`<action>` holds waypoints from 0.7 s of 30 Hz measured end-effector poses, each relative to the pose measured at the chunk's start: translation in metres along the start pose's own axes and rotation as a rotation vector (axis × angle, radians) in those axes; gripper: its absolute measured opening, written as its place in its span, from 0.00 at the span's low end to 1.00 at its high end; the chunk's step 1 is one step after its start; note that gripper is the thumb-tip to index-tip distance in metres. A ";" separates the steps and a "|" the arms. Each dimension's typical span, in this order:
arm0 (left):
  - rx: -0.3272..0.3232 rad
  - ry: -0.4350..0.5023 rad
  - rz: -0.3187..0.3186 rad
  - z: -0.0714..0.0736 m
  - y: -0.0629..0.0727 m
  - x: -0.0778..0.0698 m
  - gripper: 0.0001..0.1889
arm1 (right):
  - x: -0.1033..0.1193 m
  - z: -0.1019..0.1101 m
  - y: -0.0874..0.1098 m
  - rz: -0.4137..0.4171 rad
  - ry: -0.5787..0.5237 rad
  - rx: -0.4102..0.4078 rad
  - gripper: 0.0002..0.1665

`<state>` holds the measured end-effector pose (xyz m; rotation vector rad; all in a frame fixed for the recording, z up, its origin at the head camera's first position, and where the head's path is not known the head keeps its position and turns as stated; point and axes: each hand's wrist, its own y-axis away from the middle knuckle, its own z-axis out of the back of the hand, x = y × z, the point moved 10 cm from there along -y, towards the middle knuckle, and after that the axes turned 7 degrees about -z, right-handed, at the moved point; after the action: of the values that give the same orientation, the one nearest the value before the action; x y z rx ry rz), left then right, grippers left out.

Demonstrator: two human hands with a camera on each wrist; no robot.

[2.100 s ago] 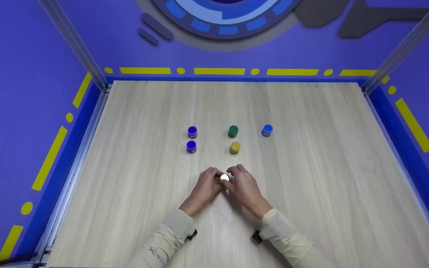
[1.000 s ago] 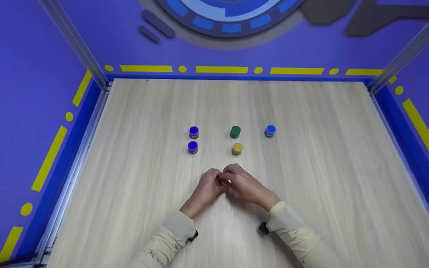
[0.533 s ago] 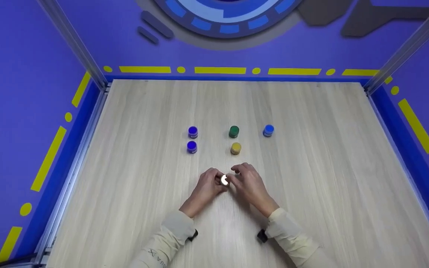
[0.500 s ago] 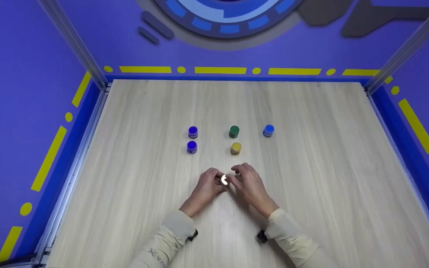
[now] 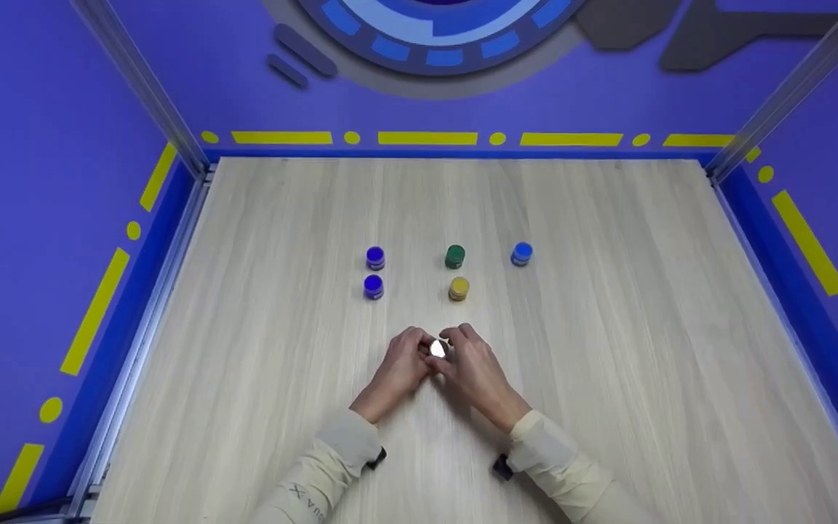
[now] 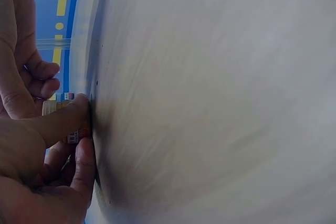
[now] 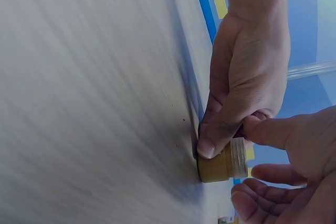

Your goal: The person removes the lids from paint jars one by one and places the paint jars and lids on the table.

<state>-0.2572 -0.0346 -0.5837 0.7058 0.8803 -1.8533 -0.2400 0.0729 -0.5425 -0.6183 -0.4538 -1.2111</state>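
A small ochre-yellow paint jar [image 7: 214,168] with a ridged clear lid [image 7: 239,158] stands upright on the table near its front. My left hand [image 5: 398,370] grips the jar's body, thumb on the near side and fingers curled behind. In the left wrist view, a barcode label [image 6: 72,137] shows beside the thumb. My right hand [image 5: 477,371] is at the lid from the right, its thumb at the near edge and its other fingers loosely bent beyond. A gap shows between those fingertips [image 7: 257,171] and the lid in the right wrist view. Glare whitens the lid's top from above.
Beyond the hands stand two purple-lidded jars [image 5: 374,287], a green jar [image 5: 455,256], a second yellow jar [image 5: 459,289] and a blue jar [image 5: 521,254]. Blue-purple panels [image 5: 62,182] and metal posts [image 5: 146,80] border the wooden table [image 5: 608,327].
A second ago my right hand covered the lid, then it drew back to the right. Now its thumb is at the lid's near edge. My left hand keeps its grip on the jar.
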 end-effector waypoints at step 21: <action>0.056 0.025 0.083 -0.003 -0.002 0.005 0.13 | 0.010 -0.015 -0.015 0.255 0.083 0.284 0.12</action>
<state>-0.2607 -0.0341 -0.5886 0.7908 0.8058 -1.8043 -0.2512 0.0528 -0.5447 -0.3681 -0.4521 -0.9055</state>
